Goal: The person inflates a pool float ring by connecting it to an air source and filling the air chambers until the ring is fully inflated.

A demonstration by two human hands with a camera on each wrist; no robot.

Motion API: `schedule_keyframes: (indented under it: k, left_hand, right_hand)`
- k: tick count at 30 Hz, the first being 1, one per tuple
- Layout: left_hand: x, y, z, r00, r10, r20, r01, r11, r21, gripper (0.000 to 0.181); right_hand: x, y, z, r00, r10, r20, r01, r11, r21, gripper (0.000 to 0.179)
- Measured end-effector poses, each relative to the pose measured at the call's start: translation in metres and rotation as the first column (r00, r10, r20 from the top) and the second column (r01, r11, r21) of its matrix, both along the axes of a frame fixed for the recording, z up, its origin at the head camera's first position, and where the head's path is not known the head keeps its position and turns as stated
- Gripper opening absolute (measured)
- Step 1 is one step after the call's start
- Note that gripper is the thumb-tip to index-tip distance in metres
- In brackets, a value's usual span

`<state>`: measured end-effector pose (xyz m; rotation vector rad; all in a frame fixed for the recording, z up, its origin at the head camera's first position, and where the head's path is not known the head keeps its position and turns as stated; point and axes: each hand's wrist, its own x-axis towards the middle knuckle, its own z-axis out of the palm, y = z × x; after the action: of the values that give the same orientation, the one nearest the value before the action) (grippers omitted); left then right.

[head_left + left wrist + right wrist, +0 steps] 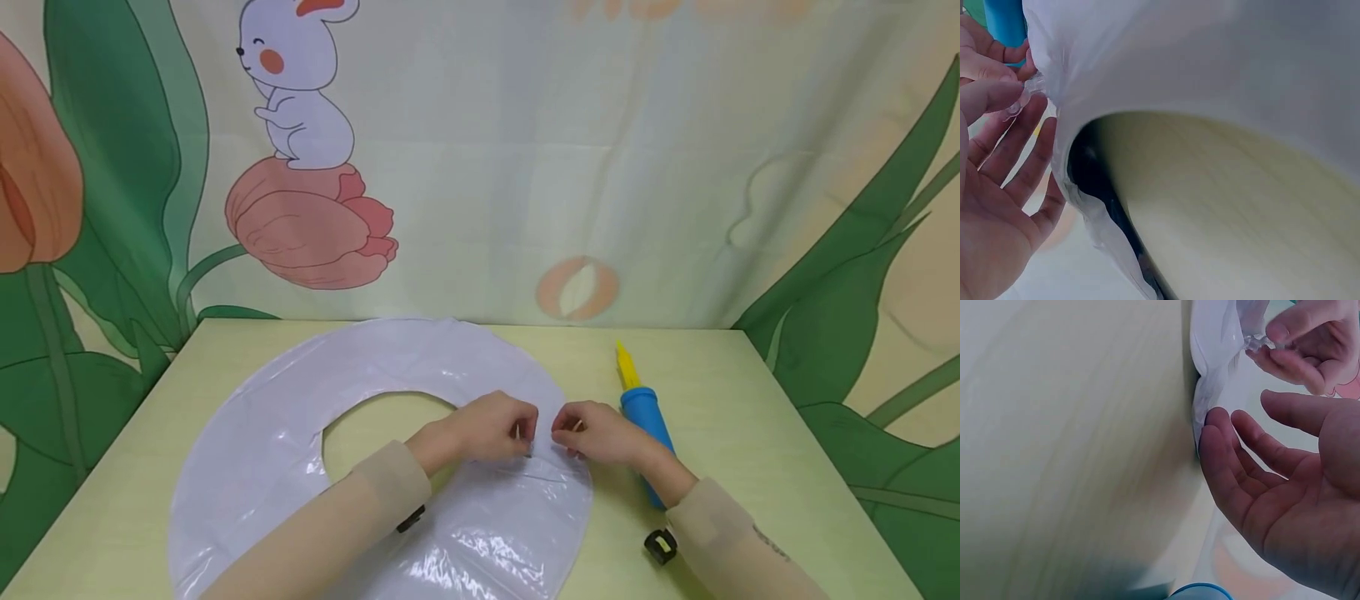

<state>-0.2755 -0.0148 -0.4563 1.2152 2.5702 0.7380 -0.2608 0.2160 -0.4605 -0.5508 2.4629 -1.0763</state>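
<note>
A pale lilac plastic swim ring, wrinkled and flat-looking, lies across the table. On its right side my left hand pinches a clear plastic valve between thumb and fingers, as both wrist views show. Beside it, my right hand has its fingers loosely bent. In the right wrist view the right hand holds nothing, thumb apart, with fingertips right at the ring's edge. Just right of that hand lies a hand pump with a blue barrel and yellow nozzle, partly hidden by the forearm.
The pale wood-look table ends at a printed curtain with a rabbit and tulips. A black pump handle end shows beside the right sleeve, and a small black piece beneath the left sleeve.
</note>
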Motion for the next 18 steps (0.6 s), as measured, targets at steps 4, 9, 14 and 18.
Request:
schedule_keyframes:
  k: [4, 9, 14, 18]
  left_hand:
    - [0.0017, -0.0015, 0.0027, 1.000, 0.003, 0.007, -0.003, 1.000, -0.006, 0.017]
    - [0.0024, -0.0020, 0.0031, 0.999, 0.011, 0.044, -0.011, 1.000, -0.006, 0.023]
    - [0.0020, -0.0012, 0.0020, 0.995, -0.001, 0.103, 0.001, 1.000, 0.004, 0.015]
    - [0.0011, -0.0012, -0.0003, 0.990, 0.000, 0.138, 0.003, 1.000, -0.018, 0.020]
  right_hand:
    - [0.0009, -0.0007, 0.0005, 1.000, 0.000, 0.000, 0.000, 1.000, 0.004, 0.009]
    - [0.0003, -0.0001, -0.0004, 1.000, 0.014, 0.001, -0.014, 1.000, 0.022, 0.009]
    - [0.0030, 0.0007, 0.0013, 0.997, 0.058, -0.048, -0.055, 0.997, 0.060, 0.010]
    - [0.0072, 0.0008, 0.0063, 0.989, 0.084, -0.118, -0.074, 0.994, 0.086, 0.010]
